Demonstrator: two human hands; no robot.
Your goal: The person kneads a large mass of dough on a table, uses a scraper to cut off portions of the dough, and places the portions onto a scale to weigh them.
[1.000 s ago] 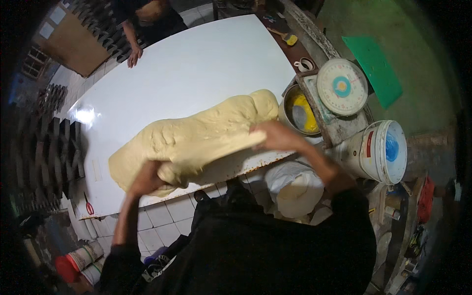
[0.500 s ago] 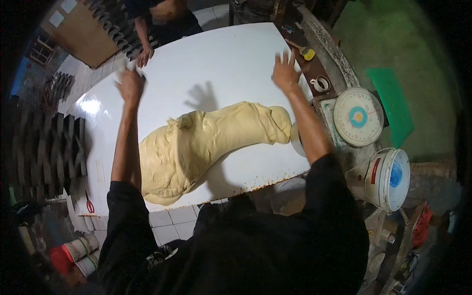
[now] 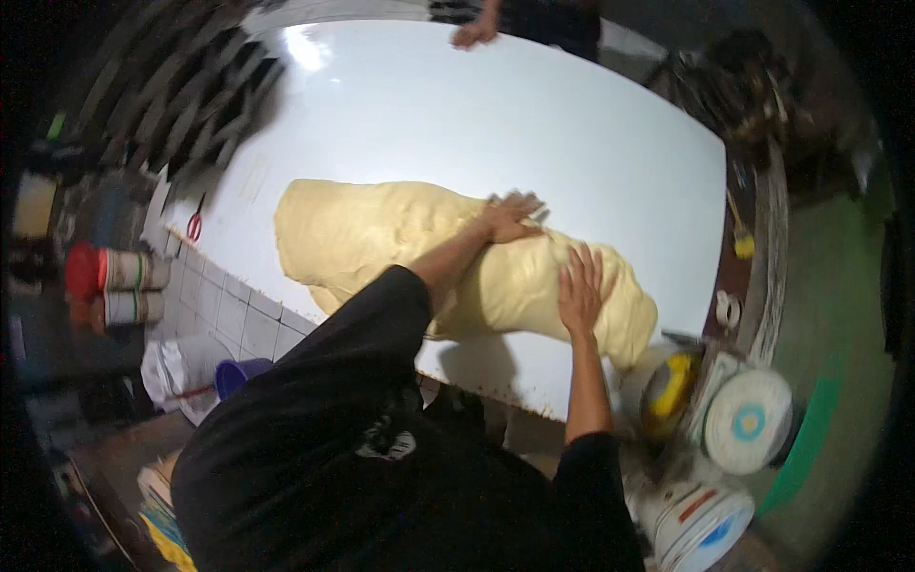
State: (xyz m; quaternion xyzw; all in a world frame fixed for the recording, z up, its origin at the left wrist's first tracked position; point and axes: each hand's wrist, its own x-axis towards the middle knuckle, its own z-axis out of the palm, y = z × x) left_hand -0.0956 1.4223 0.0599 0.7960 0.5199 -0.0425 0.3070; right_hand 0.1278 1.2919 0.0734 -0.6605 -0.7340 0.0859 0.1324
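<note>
A long, thick slab of pale yellow dough [image 3: 381, 229] stretches across the white tabletop [image 3: 534, 124], its right end near the table's right front corner. My left hand [image 3: 513, 217] lies on the dough's far edge, right of its middle, fingers apart and slightly blurred. Closer to the right end, my right hand [image 3: 582, 289] presses flat on the dough's upper face with its fingers spread. Neither hand has anything gripped in it.
Red-handled scissors [image 3: 195, 224] lie at the table's left edge. A round dial scale [image 3: 748, 421], a white bucket [image 3: 701, 524], a yellow brush [image 3: 742, 243] and a cup [image 3: 727, 310] stand along the right. Another person's hand [image 3: 475, 34] rests on the far edge.
Both hands have come down from above the table onto the dough. The dough's left part now looks smoother and folded over. My view has turned, shifting the table in the picture.
</note>
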